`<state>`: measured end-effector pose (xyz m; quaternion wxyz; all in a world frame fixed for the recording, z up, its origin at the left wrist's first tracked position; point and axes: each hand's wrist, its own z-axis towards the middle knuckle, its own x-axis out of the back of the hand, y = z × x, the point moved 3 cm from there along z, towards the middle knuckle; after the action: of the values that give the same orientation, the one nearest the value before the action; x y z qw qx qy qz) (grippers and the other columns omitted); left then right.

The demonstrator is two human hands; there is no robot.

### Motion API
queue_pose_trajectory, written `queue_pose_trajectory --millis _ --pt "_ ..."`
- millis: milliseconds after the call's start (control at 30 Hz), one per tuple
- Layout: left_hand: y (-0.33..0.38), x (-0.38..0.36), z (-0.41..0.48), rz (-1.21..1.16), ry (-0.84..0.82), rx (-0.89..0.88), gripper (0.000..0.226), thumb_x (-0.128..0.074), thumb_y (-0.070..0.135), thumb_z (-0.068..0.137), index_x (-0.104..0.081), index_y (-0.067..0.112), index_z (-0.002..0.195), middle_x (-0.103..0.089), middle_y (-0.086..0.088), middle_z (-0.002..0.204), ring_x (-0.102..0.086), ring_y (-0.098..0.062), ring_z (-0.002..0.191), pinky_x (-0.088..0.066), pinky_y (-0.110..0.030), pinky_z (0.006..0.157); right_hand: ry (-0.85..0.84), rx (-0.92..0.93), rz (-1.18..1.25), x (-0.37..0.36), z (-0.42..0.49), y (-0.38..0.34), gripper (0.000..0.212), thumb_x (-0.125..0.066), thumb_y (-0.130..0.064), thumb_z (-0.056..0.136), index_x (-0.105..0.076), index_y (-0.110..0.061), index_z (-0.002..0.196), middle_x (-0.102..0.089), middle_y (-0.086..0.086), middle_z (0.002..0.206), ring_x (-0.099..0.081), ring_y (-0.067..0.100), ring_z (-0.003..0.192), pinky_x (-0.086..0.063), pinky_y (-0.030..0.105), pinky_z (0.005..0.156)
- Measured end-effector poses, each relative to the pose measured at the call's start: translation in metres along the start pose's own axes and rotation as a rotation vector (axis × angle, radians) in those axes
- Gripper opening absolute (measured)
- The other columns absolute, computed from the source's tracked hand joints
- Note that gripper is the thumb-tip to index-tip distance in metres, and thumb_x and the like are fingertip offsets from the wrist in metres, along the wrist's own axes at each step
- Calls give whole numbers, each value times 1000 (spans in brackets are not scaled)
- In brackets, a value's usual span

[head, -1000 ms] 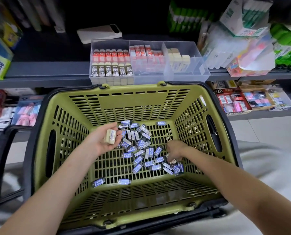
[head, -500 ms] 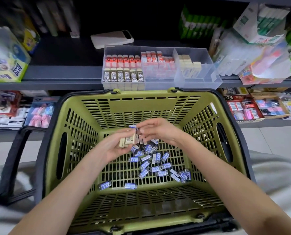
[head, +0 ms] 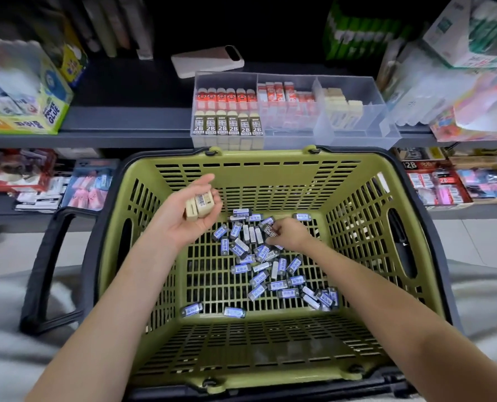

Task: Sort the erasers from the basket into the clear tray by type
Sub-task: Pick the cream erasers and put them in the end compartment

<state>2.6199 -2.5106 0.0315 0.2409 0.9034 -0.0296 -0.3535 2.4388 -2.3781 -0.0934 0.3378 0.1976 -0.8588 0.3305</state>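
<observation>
1. The green basket [head: 270, 181] sits just in front of the person, tilted towards them, likely so that the loose erasers stay within reach of both hands.
2. The clear tray [head: 382, 123] stands on the shelf [head: 125, 120] just beyond the basket's far rim. It has red-topped and 2B-sleeved rows on the left, red-and-white erasers in the middle and cream ones on the right.
3. The left hand [head: 189, 219] is palm up, fingers curled round two cream erasers [head: 200, 203], apparently collecting one type before a trip to the tray.
4. The right hand [head: 290, 235] reaches into the heap, fingertips pinching a dark 2B eraser [head: 271, 231].
5. The blue-label erasers [head: 258, 250] are small blocks in blue-and-white sleeves, scattered over the basket floor.
</observation>
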Motion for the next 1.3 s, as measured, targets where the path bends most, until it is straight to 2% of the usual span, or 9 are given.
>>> queue_pose_trajectory --millis 67,167,267,400,667,833,967,1100,1300 --pt "6 -1 -3 -26 8 -32 22 -62 -2 69 -77 10 80 -64 -9 69 -62 -15 59 -53 -22 48 9 27 67 10 -8 -2 33 -64 -28 88 -61 -6 113 -61 -3 85 -63 23 88 -50 25 71" --pt "17 -4 -10 -95 -26 -87 25 -59 -2 72 -67 10 92 -60 -8 71 -59 -14 59 -46 -15 43 -21 73 209 34 -29 -13 47 -60 -25 90 -49 -3 130 -66 5 91 -64 19 69 -54 25 59" --pt "27 -8 -18 -74 -45 -164 22 -58 2 74 -61 10 94 -61 -7 71 -60 -12 58 -39 -10 40 30 185 353 66 -53 -28 28 -69 -25 83 -59 -11 105 -66 -4 82 -57 6 55 -45 17 51" --pt "36 -15 -27 -27 -47 -248 24 -56 2 80 -50 8 102 -65 -8 73 -63 -13 61 -40 -11 42 114 328 570 111 -87 -51 13 -77 -18 74 -65 -15 77 -66 -5 70 -60 5 65 -47 14 64" --pt "68 -37 -34 -28 -142 -373 39 -56 -11 63 -57 4 99 -73 -18 91 -71 -28 88 -57 -25 62 246 499 779 176 -94 -99 9 -56 -13 91 -63 -12 97 -67 1 80 -61 10 68 -51 20 67" --pt "83 -49 -32 32 -145 -449 30 -62 -2 70 -52 6 97 -72 -19 96 -70 -29 93 -55 -21 58 440 500 690 200 -68 -135 25 -72 -16 81 -49 -15 90 -64 1 65 -58 6 53 -47 20 53" --pt "85 -49 -27 5 -114 -450 31 -62 2 76 -48 6 104 -72 -19 99 -70 -29 96 -55 -20 58 388 417 556 201 -42 -157 27 -74 -15 79 -60 -2 98 -61 3 60 -54 6 49 -44 22 54" --pt "89 -41 -23 -60 -93 -425 32 -65 7 71 -52 5 100 -73 -17 93 -72 -24 85 -53 -17 53 266 372 710 198 -29 -170 8 -67 -2 84 -61 -6 88 -59 10 64 -52 15 52 -47 19 47" --pt "101 -23 -20 -148 15 -479 14 -62 7 82 -52 10 91 -73 -13 76 -72 -22 72 -50 -15 48 183 348 748 174 -18 -213 11 -68 0 81 -62 1 90 -57 9 58 -55 10 43 -53 20 46"
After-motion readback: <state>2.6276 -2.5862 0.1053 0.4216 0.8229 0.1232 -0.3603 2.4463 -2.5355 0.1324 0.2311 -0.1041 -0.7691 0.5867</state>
